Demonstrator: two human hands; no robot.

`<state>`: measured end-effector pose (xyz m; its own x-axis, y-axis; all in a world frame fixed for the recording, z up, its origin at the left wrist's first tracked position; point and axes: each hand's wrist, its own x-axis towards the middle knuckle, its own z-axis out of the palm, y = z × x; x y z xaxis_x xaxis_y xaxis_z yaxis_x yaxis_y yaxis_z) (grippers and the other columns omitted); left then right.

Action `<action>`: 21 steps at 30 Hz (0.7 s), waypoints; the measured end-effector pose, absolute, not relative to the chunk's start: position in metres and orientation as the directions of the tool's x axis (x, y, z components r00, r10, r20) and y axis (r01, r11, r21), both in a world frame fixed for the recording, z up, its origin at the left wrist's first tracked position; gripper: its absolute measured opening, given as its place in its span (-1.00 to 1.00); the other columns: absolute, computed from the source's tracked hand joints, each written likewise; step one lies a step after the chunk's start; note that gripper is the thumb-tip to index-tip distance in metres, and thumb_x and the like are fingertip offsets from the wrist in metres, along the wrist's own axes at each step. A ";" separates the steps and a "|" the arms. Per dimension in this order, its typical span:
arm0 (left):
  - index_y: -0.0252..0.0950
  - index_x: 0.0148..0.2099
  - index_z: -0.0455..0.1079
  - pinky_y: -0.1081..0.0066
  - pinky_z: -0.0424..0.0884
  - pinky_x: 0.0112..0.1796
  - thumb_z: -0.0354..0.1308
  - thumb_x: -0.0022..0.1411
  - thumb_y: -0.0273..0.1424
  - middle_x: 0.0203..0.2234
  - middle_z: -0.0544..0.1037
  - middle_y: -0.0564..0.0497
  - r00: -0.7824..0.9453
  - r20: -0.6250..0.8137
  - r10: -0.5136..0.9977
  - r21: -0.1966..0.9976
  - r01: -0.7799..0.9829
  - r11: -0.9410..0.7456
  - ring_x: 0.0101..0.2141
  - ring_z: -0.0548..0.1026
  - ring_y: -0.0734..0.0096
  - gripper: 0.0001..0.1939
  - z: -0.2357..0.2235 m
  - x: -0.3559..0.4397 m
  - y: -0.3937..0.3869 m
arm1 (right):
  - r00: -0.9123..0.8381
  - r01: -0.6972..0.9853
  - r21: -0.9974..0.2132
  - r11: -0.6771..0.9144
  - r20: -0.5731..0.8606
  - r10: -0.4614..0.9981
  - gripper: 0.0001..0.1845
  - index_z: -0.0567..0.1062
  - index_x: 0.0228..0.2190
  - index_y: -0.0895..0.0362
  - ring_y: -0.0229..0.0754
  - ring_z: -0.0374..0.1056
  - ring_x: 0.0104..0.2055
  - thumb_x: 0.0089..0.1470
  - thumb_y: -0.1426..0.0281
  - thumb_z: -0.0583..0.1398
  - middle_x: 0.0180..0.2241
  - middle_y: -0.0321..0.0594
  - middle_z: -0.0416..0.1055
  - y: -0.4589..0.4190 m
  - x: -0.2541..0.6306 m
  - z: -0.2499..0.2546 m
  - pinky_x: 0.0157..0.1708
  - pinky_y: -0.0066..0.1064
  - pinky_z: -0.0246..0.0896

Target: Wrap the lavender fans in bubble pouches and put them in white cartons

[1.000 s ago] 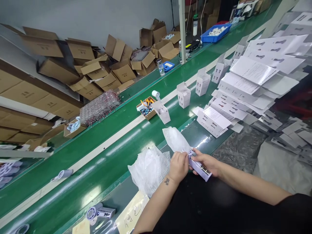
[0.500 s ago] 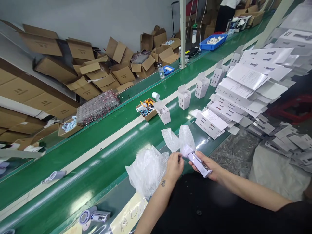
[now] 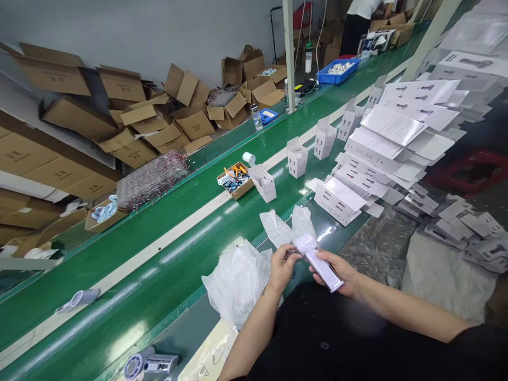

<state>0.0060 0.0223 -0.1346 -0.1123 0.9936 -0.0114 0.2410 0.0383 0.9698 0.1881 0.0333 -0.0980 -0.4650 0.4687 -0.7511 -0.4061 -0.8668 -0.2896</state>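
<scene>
Lavender plastic bar-handled device [image 3: 324, 271] sits in the right hand's [image 3: 340, 271] curled fingers, presumably for steadiness; the left hand's [image 3: 281, 269] fingers nearly meet beside the translucent bag [image 3: 304, 221], hold unclear.

Right fingers [image 3: 328, 256] hold a lilac device [image 3: 324, 270], left fingers [image 3: 284, 252] at its bubble-wrapped end [image 3: 305, 242].

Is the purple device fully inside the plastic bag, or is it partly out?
Partly out: its handle lies bare in the right hand; the clear bag covers the other end.
</scene>
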 end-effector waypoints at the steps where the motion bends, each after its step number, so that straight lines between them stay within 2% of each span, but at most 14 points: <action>1: -0.29 -0.26 0.43 0.38 0.43 -0.27 0.20 0.12 -0.33 -0.42 0.55 0.02 -0.112 0.000 0.994 0.965 0.259 0.029 -0.37 0.50 0.39 -0.85 -0.134 0.006 0.023 | -0.489 -0.401 -0.241 -0.884 -0.760 0.429 -0.71 0.33 -0.16 0.18 -0.28 0.45 -0.48 0.07 0.36 0.19 -0.44 -0.23 0.48 0.034 0.190 -0.098 -0.52 -0.48 0.43; 4: -0.26 -0.26 0.46 0.37 0.41 -0.26 0.10 0.22 -0.34 -0.41 0.54 0.00 -0.003 0.119 0.993 0.887 0.450 -0.105 -0.34 0.48 0.39 -0.85 -0.133 0.007 0.023 | -0.562 -0.392 -0.060 -0.918 -0.774 0.290 -0.69 0.39 -0.22 0.34 -0.28 0.43 -0.53 0.12 0.30 0.13 -0.54 -0.16 0.46 0.033 0.196 -0.098 -0.55 -0.52 0.42; 6: -0.25 -0.19 0.45 0.34 0.40 -0.23 0.02 0.27 -0.38 -0.37 0.53 -0.03 0.093 0.202 0.975 0.780 0.587 -0.218 -0.31 0.47 0.37 -0.81 -0.135 0.008 0.023 | -0.582 -0.409 -0.006 -0.912 -0.768 0.266 -0.68 0.40 -0.22 0.35 -0.27 0.44 -0.51 0.12 0.31 0.13 -0.54 -0.15 0.46 0.032 0.198 -0.100 -0.53 -0.53 0.42; 9: -0.28 -0.23 0.41 0.32 0.39 -0.26 -0.03 0.27 -0.44 -0.41 0.50 -0.05 0.165 0.256 0.953 0.634 0.716 -0.294 -0.33 0.45 0.34 -0.82 -0.138 0.010 0.023 | -0.541 -0.466 -0.046 -0.884 -0.776 0.326 -0.73 0.39 -0.20 0.30 -0.25 0.45 -0.47 0.06 0.39 0.18 -0.45 -0.12 0.50 0.030 0.197 -0.102 -0.52 -0.51 0.41; 11: -0.28 -0.32 0.37 0.35 0.37 -0.31 -0.03 0.23 -0.46 -0.48 0.47 -0.03 0.159 0.252 0.955 0.607 0.742 -0.284 -0.39 0.43 0.36 -0.85 -0.137 0.014 0.020 | -0.515 -0.480 -0.085 -0.873 -0.778 0.360 -0.73 0.38 -0.19 0.27 -0.24 0.45 -0.45 0.03 0.42 0.20 -0.41 -0.11 0.51 0.029 0.195 -0.104 -0.52 -0.50 0.41; 13: -0.26 -0.38 0.34 0.39 0.33 -0.36 -0.01 0.19 -0.46 -0.52 0.43 0.00 0.195 0.226 0.954 0.647 0.702 -0.297 -0.44 0.41 0.39 -0.87 -0.132 0.020 0.015 | -0.483 -0.477 -0.116 -0.871 -0.794 0.370 -0.77 0.38 -0.23 0.26 -0.25 0.44 -0.48 0.04 0.42 0.19 -0.46 -0.14 0.50 0.029 0.193 -0.105 -0.53 -0.50 0.40; 16: -0.26 -0.41 0.33 0.44 0.28 -0.39 0.04 0.14 -0.45 -0.54 0.42 0.04 0.337 0.134 0.932 0.768 0.559 -0.313 -0.47 0.37 0.44 -0.91 -0.121 0.030 0.006 | -0.427 -0.442 -0.134 -0.887 -0.838 0.340 -0.86 0.37 -0.30 0.24 -0.29 0.39 -0.59 0.07 0.42 0.15 -0.55 -0.19 0.46 0.029 0.192 -0.107 -0.59 -0.52 0.39; 18: -0.27 -0.42 0.34 0.46 0.25 -0.42 0.04 0.13 -0.43 -0.55 0.41 0.06 0.308 0.016 0.951 0.863 0.476 -0.169 -0.49 0.34 0.47 -0.90 -0.117 0.034 0.004 | -0.394 -0.419 -0.131 -0.899 -0.865 0.310 -0.87 0.36 -0.32 0.24 -0.29 0.39 -0.58 0.07 0.41 0.15 -0.55 -0.21 0.45 0.030 0.194 -0.109 -0.56 -0.50 0.41; 21: -0.29 -0.43 0.33 0.47 0.23 -0.45 0.03 0.15 -0.37 -0.58 0.39 0.09 0.144 -0.206 0.968 0.949 0.272 0.161 -0.52 0.31 0.51 -0.85 -0.117 0.037 0.008 | -0.319 -0.427 -0.156 -0.891 -0.896 0.310 -0.87 0.35 -0.31 0.21 -0.28 0.41 -0.52 0.06 0.42 0.18 -0.53 -0.24 0.43 0.032 0.201 -0.111 -0.45 -0.45 0.45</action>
